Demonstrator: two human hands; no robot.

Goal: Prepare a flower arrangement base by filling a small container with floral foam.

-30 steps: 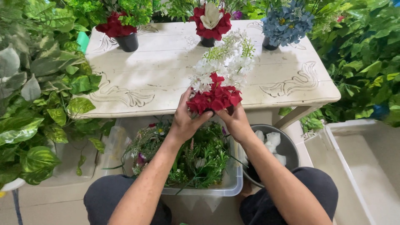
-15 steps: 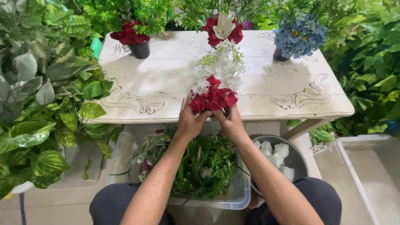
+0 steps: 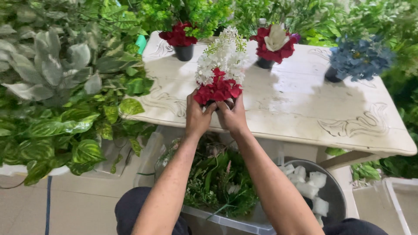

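Both hands hold one flower arrangement over the front edge of a cream carved table. It has red blooms low down and white blossom sprays rising above. My left hand grips its base from the left, and my right hand grips from the right. The pot under the red blooms is mostly hidden by my fingers.
On the table stand a red flower pot, a red-and-white flower pot and a blue flower pot. Below sit a clear bin of greenery and a metal bucket with white foam chunks. Leafy plants crowd the left side.
The view has shifted so the table sits further right. My hands keep the same grip on the arrangement, which now stands a little higher and more upright.
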